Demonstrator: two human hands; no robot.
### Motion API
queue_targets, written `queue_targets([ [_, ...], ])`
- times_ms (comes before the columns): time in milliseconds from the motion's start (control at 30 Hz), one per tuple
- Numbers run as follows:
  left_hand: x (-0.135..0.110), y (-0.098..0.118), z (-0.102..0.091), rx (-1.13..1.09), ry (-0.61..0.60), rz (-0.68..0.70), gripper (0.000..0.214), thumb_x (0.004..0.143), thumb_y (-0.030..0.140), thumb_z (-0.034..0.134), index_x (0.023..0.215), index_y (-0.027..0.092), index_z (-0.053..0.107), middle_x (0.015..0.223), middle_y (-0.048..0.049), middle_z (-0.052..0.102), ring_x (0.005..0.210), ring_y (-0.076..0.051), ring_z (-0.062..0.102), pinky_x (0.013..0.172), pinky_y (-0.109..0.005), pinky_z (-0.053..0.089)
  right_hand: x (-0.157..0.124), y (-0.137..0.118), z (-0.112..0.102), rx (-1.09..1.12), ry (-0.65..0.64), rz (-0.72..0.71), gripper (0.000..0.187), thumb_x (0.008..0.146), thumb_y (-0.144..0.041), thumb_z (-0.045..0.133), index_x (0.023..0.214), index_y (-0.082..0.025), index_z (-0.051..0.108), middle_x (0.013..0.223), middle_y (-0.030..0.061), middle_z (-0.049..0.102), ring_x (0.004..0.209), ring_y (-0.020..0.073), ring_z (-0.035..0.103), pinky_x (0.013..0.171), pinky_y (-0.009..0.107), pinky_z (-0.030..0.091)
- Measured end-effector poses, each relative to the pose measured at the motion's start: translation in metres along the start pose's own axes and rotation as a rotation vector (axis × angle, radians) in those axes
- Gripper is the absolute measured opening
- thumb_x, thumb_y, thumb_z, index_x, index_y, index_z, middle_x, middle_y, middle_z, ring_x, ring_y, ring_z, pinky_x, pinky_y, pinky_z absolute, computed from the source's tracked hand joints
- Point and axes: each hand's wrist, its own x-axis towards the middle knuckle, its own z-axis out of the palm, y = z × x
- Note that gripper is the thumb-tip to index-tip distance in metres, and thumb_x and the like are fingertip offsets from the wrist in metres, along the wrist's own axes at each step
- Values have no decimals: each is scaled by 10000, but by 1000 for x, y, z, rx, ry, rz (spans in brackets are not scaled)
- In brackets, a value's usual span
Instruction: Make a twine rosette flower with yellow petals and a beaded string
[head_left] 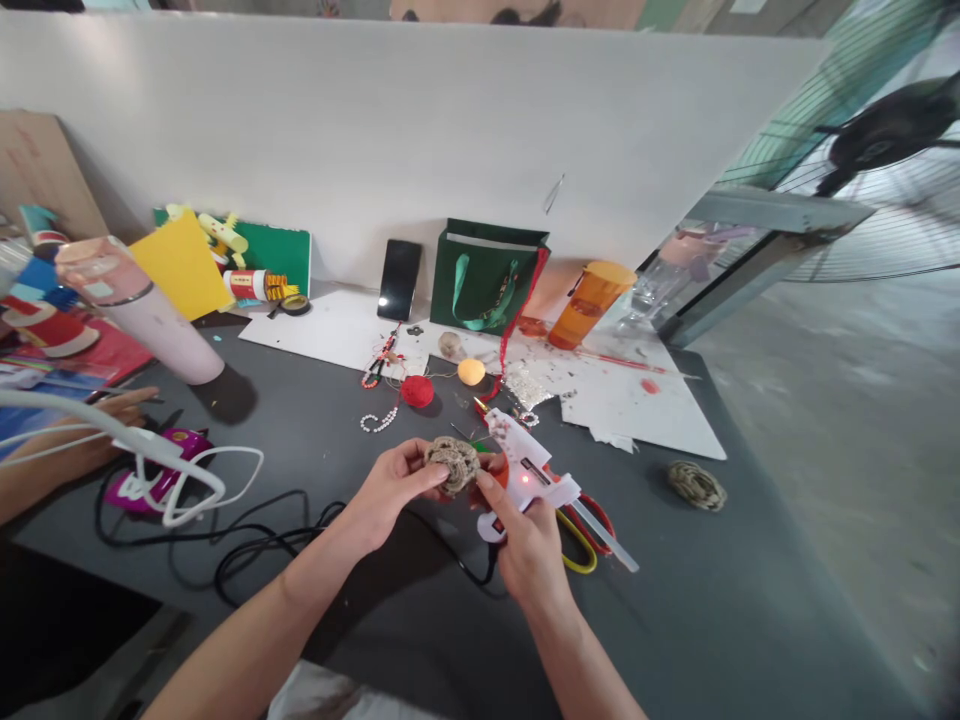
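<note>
Between my two hands, above the dark table, is a grey-brown rosette of coiled cord (452,466). My left hand (391,492) pinches its left side, thumb on top. My right hand (529,535) grips the right edge between thumb and fingers. Just beyond my right hand lies a white glue gun (523,462) with a red light lit and a clear glue stick out of its back. Scissors with yellow and red handles (579,552) lie partly under it. A similar cord rosette (697,485) rests on the table at the right.
Red yarn (417,391), a yellow ball (472,372) and a bead string (379,420) lie ahead. Behind stand a green gift bag (487,278), a phone (399,280) and an orange bottle (590,305). Black cables (277,545) cross the left, near another person's hand (112,420) and a pink tumbler (150,320).
</note>
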Motion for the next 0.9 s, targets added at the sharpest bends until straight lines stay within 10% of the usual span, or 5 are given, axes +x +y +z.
queue_targets([
  [900,-3,-1,-5,180,-92,125,379,743,423,762,992,138,748,956,-104,756,905,-234,673,876,-354,504,0,2,-4,-62,-79,-12,244,709,-384,796,842,-197,710,889,41,719,859,206,652,825,352,518],
])
